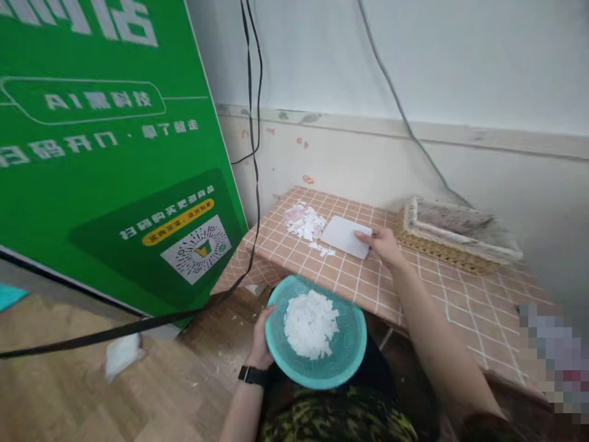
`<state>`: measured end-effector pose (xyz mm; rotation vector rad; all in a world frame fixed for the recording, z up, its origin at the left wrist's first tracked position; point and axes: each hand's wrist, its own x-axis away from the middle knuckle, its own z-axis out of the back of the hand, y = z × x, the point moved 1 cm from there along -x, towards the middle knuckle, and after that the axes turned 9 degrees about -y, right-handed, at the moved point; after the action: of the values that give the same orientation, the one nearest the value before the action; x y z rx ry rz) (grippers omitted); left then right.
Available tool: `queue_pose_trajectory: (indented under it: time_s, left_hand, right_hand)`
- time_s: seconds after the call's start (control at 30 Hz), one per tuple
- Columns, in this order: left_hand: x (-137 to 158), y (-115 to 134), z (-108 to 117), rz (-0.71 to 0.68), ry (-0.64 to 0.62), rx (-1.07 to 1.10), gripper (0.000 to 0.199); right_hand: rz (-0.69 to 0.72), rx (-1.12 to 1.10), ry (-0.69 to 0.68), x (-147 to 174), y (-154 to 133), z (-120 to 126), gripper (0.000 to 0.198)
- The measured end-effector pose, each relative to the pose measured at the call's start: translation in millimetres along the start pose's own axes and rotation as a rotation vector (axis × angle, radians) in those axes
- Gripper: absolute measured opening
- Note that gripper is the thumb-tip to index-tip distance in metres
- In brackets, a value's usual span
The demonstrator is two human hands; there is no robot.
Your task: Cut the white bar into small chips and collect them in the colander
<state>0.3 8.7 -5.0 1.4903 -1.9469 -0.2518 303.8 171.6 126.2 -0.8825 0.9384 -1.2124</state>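
Note:
My left hand [262, 337] grips the left rim of a teal plastic colander [350, 344], which sits low by my lap, below the table's front edge. Inside it lies a heap of white paper scraps [310, 324]. On the table, my right hand [381, 242] pinches the right end of a flat white rectangular card or board [344, 236], thumb on top. Its left edge is close to a pile of small white and pinkish scraps [305, 222], with a few loose pieces in front. The fingers under the card are hidden.
A checkered brown cloth covers the table [442, 288]. At its back right stands a lined wicker basket [455, 233]. A green cabinet [115, 153] rises on the left, with a black cable [255, 202] hanging before it. A white packet [122, 355] lies on the wooden floor.

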Motion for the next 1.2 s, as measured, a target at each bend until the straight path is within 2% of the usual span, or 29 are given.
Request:
queue_pose_trajectory:
  time_s: [0.07, 0.17, 0.43, 0.8, 0.9, 1.07, 1.2]
  left_hand:
    - [2.8, 5.1, -4.9, 0.003, -0.006, -0.002, 0.018]
    - [6.4, 12.5, -11.8, 0.017, -0.01, -0.004, 0.016]
    - [15.2, 30.8, -25.6, 0.042, -0.038, 0.011, 0.018]
    - [25.3, 43.0, -40.7, -0.005, -0.031, -0.011, 0.014]
    - [26.3, 43.4, -43.3, -0.006, -0.038, -0.003, 0.016]
    - [25.9, 43.1, -43.8, 0.021, -0.038, 0.001, 0.018]
    - [24.3, 42.0, -40.7, 0.016, -0.035, -0.004, 0.017]
  right_hand:
    - [-0.008, 0.001, 0.072, -0.8, 1.1, 4.6, 0.04]
    - [-0.035, -0.001, 0.101, -0.2, 1.3, 9.4, 0.039]
    - [-0.131, -0.046, -0.143, 5.9, -6.2, 7.3, 0.036]
    - [-0.158, -0.088, -0.17, 4.9, -3.7, 13.3, 0.036]
    - [-0.161, -0.06, -0.245, 8.0, -9.1, 6.4, 0.033]
    - [-0.176, -0.115, -0.477, 12.9, -16.5, -6.2, 0.034]
    - [-0.156, -0.174, -0.349, 10.6, -14.8, -5.8, 0.034]
